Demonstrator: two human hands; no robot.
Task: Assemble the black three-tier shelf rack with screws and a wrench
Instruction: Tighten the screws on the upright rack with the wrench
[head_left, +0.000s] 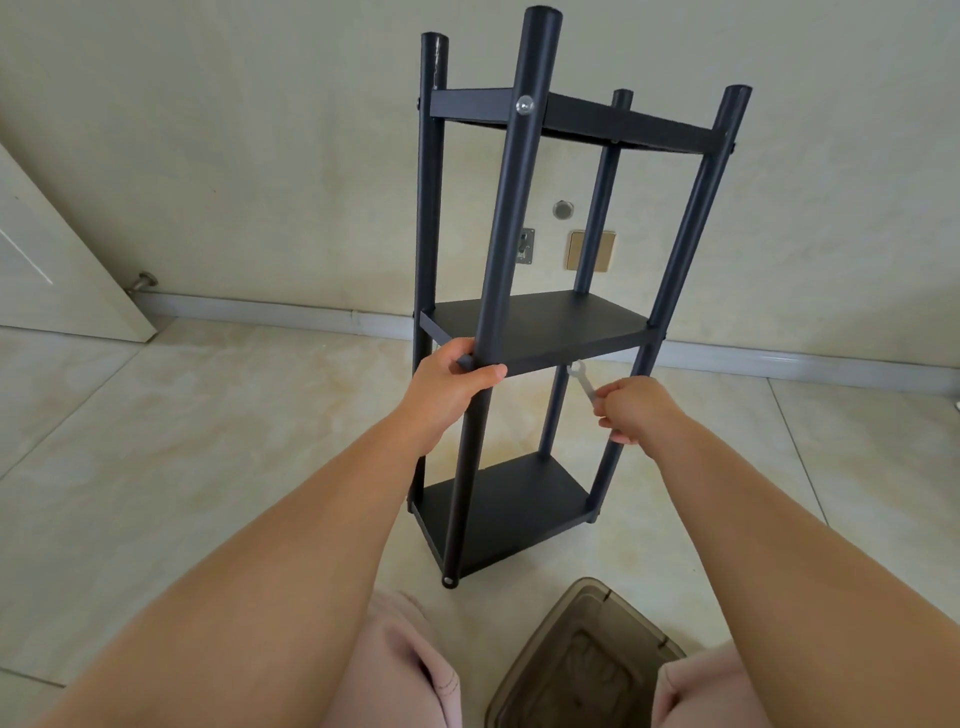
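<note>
The black three-tier shelf rack (540, 332) stands upright on the tiled floor in front of me, with all three shelves fixed between its poles. A silver screw head (524, 106) shows on the near pole at the top shelf. My left hand (452, 387) grips the near pole at the front edge of the middle shelf. My right hand (631, 408) pinches a small flat silver wrench (583, 382), whose open end points up just under the middle shelf, to the right of the near pole.
A brown translucent plastic bin (587, 660) sits on the floor between my knees, close below the rack. A white door (57, 265) stands open at the left. The wall behind carries a socket plate (592, 252) and a baseboard.
</note>
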